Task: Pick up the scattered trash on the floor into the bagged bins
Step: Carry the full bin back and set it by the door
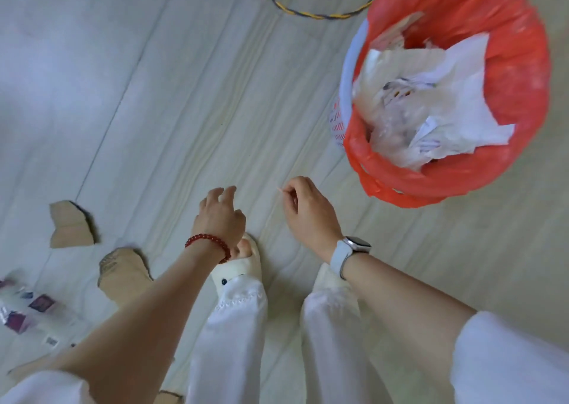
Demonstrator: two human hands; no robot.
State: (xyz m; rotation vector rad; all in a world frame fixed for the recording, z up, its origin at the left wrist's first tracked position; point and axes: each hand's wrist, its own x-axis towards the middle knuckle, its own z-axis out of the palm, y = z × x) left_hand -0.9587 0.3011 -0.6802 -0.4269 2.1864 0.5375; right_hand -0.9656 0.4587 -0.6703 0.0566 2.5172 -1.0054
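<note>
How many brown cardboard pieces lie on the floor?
3 plainly: first piece far left, second piece beside the left forearm, third piece at the bottom edge. More may be hidden.

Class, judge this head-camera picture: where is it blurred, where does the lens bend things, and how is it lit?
Head view: soft, even light with faint shadows; the red-bagged bin bulges near the corner from wide-angle distortion; wrappers at the left edge are smeared; both hands stay fairly sharp.

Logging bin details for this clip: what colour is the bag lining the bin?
Red-orange; the bin bag shows clearly in the head view, its only view, folded over the rim.
</note>
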